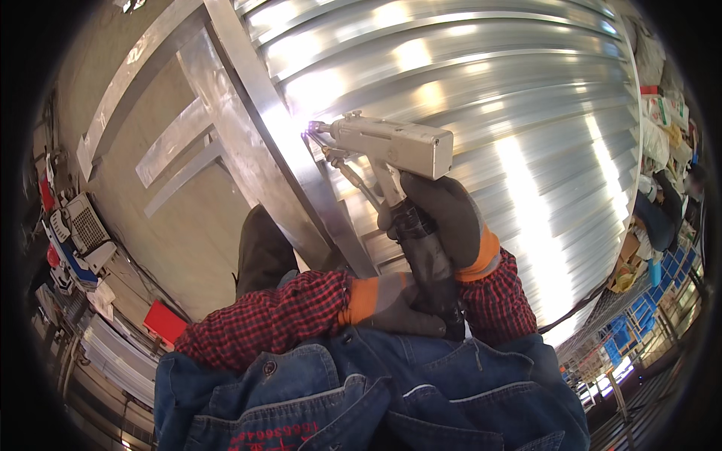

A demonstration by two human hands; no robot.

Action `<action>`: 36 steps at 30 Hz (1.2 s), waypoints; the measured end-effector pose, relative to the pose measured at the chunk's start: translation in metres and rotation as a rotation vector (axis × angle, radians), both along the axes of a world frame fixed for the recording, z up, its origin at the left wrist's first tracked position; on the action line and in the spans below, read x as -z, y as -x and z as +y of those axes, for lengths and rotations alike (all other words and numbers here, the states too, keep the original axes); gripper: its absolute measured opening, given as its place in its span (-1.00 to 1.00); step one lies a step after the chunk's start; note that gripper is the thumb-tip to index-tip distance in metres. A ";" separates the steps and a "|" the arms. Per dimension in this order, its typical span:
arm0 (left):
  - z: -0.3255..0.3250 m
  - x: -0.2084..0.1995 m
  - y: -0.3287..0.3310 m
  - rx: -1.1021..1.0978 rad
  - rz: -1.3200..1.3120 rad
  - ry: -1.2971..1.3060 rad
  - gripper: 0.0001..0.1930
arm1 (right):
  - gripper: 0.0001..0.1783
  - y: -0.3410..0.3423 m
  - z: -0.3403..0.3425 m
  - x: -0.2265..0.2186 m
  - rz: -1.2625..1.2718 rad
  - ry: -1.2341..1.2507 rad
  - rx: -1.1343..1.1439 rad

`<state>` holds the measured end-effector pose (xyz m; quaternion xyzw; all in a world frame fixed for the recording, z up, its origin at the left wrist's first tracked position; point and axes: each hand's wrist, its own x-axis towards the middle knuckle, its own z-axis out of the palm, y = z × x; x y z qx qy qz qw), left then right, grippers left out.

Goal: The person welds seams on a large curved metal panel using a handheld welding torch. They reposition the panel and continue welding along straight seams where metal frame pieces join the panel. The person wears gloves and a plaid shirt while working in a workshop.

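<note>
A boxy, pale metal welding gun (398, 141) points left, and its nozzle tip glows against the shiny metal frame (252, 71). My right hand (449, 222), in a dark glove with an orange cuff, is wrapped around the gun's grip. Below it, my left hand (398, 304) is closed around the black-wrapped hose (425, 259) that runs down from the grip; some of its fingers are hidden. A thin feed tube (350, 175) runs beside the nozzle. The ribbed silvery metal panel (489, 83) lies to the right of the frame, touching or very near it.
At the left stand a grey and blue machine (83, 233) and a red box (164, 323). Metal strips (177, 143) lie within the frame on the left. Bags (654, 135) and blue crates (643, 312) fill the far right, where another person's dark-clothed leg (656, 222) shows.
</note>
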<state>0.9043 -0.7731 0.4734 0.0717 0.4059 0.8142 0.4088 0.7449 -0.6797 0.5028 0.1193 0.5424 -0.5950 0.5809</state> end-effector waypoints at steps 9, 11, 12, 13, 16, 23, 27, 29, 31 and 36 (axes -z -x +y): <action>0.006 -0.003 0.002 0.014 -0.045 -0.053 -0.55 | -0.50 0.000 0.000 -0.010 -0.018 -0.068 -0.018; 0.007 -0.004 0.001 -0.007 -0.068 -0.098 -0.56 | -0.49 0.000 0.000 -0.010 -0.018 -0.064 -0.019; 0.008 -0.004 0.001 0.003 -0.080 -0.096 -0.56 | -0.49 0.000 0.001 -0.011 -0.019 -0.062 -0.019; 0.008 -0.005 0.001 0.009 -0.091 -0.101 -0.56 | -0.50 0.000 0.001 -0.011 -0.024 -0.055 -0.008; 0.008 -0.005 0.001 0.009 -0.069 -0.102 -0.56 | -0.52 0.000 0.003 -0.013 -0.033 -0.038 0.005; 0.011 -0.005 0.001 0.022 -0.040 -0.106 -0.58 | -0.51 0.001 0.004 -0.014 -0.021 -0.044 -0.023; 0.010 -0.007 0.003 -0.003 -0.010 -0.118 -0.60 | -0.50 0.001 0.004 -0.017 -0.025 -0.045 -0.012; 0.009 -0.008 0.005 0.022 -0.021 -0.130 -0.60 | -0.49 0.001 0.004 -0.019 -0.033 -0.062 -0.007; 0.008 -0.009 0.005 0.011 -0.007 -0.125 -0.60 | -0.49 0.001 0.004 -0.020 -0.027 -0.075 -0.015; 0.008 -0.011 0.007 0.038 0.009 -0.118 -0.58 | -0.47 0.002 0.005 -0.021 -0.002 -0.097 -0.090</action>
